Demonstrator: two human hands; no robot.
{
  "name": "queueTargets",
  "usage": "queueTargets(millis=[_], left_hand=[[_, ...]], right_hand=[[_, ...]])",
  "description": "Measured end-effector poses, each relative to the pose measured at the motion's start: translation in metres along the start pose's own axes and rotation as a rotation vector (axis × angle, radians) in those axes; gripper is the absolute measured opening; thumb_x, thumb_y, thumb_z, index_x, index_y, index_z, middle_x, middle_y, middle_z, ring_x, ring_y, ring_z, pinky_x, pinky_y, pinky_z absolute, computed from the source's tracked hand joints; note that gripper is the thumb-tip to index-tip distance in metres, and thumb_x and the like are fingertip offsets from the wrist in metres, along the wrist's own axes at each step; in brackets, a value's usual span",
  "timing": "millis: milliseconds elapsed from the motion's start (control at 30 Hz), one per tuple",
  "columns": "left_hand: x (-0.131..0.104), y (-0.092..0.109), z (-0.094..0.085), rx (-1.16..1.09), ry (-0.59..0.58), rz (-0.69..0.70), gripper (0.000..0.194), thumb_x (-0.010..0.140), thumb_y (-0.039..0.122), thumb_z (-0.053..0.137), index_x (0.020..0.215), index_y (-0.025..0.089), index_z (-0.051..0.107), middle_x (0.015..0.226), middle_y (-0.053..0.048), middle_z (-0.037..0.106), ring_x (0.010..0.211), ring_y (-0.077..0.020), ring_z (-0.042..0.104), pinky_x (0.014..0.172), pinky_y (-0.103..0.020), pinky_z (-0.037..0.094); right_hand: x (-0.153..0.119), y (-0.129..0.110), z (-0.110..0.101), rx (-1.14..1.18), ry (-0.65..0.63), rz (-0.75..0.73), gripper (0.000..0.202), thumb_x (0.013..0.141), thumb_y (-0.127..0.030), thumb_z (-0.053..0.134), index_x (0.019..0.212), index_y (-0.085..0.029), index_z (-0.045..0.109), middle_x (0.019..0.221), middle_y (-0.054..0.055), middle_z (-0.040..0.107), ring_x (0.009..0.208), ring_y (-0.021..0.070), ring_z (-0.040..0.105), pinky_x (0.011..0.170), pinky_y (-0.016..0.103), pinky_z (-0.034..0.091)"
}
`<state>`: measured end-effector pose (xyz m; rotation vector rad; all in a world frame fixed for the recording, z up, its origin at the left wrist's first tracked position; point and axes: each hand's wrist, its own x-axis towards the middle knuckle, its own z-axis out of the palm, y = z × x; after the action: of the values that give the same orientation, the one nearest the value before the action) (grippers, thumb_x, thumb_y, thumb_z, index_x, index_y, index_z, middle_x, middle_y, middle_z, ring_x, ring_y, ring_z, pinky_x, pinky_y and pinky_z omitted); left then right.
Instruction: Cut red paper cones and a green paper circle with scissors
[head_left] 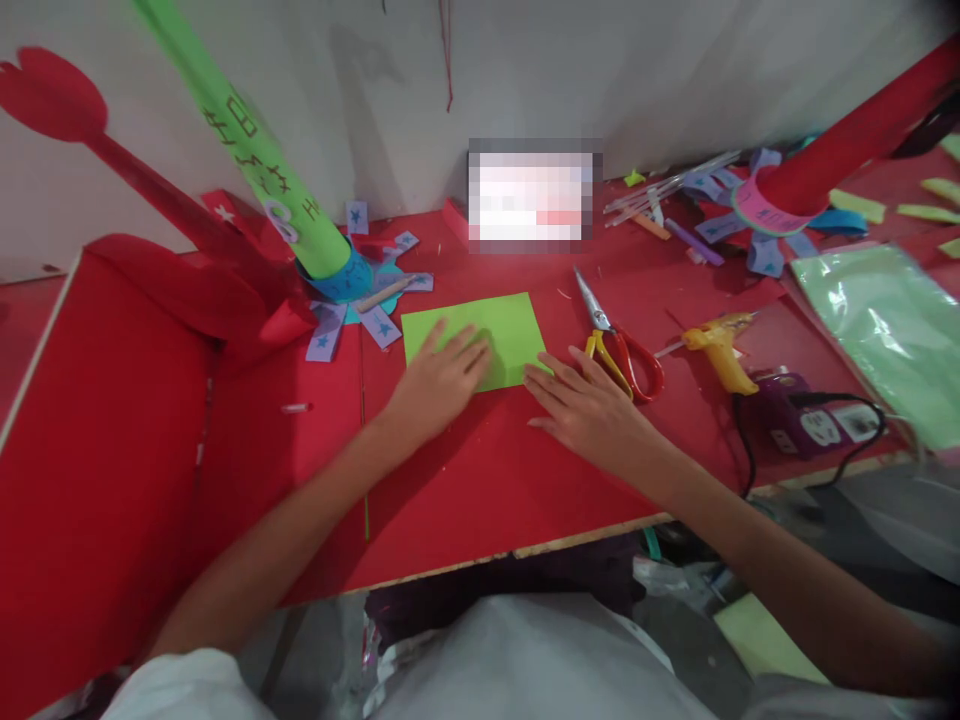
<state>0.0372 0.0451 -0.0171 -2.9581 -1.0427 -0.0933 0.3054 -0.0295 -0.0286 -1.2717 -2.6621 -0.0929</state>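
Observation:
A lime-green sheet of paper (514, 330) lies flat on the red tabletop (450, 510) in front of me. My left hand (444, 378) rests on its left half with the fingers stretched out. At the sheet's lower right corner, my right hand (581, 400) lies with spread fingers, its fingertips touching the edge. Just beyond that hand are scissors (600, 318) with red and yellow handles, their blades pointing away from me. Neither hand grips anything.
On the left stand a green paper tube (262, 170) in a blue collar and a red paper shape (165, 270). To the right lie a yellow glue gun (724, 350), a purple power socket box (799, 425) with a black cord, and a plastic-wrapped green pack (885, 340). A blurred screen (532, 195) leans at the back.

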Motion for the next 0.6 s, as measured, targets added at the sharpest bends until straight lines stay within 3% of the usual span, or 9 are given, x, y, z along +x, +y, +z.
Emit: queueTargets(millis=[100, 200, 600], left_hand=[[-0.011, 0.03, 0.005, -0.061, -0.024, 0.106, 0.051, 0.118, 0.035, 0.046, 0.161, 0.011, 0.06, 0.169, -0.016, 0.059, 0.159, -0.0344, 0.056, 0.133, -0.057, 0.046], [-0.028, 0.043, 0.01, -0.037, -0.004, 0.091, 0.055, 0.12, 0.038, 0.043, 0.165, 0.009, 0.054, 0.173, -0.015, 0.055, 0.162, -0.0318, 0.053, 0.133, -0.054, 0.045], [-0.101, 0.033, -0.003, -0.024, 0.071, -0.1, 0.049, 0.119, 0.03, 0.042, 0.158, 0.011, 0.064, 0.162, -0.016, 0.066, 0.148, -0.0289, 0.068, 0.13, -0.052, 0.052]], right_hand=[[0.001, 0.0, -0.002, -0.029, -0.006, -0.01, 0.046, 0.115, -0.029, 0.055, 0.155, -0.011, 0.069, 0.159, 0.018, 0.07, 0.148, 0.0376, 0.065, 0.132, 0.067, 0.043], [0.001, 0.0, -0.003, -0.037, -0.022, -0.013, 0.045, 0.115, -0.029, 0.054, 0.153, -0.01, 0.069, 0.159, 0.018, 0.069, 0.144, 0.0368, 0.069, 0.131, 0.066, 0.043], [-0.001, 0.006, 0.002, 0.024, -0.013, -0.011, 0.046, 0.116, -0.028, 0.053, 0.156, -0.012, 0.067, 0.16, 0.017, 0.069, 0.143, 0.036, 0.069, 0.133, 0.067, 0.04]])
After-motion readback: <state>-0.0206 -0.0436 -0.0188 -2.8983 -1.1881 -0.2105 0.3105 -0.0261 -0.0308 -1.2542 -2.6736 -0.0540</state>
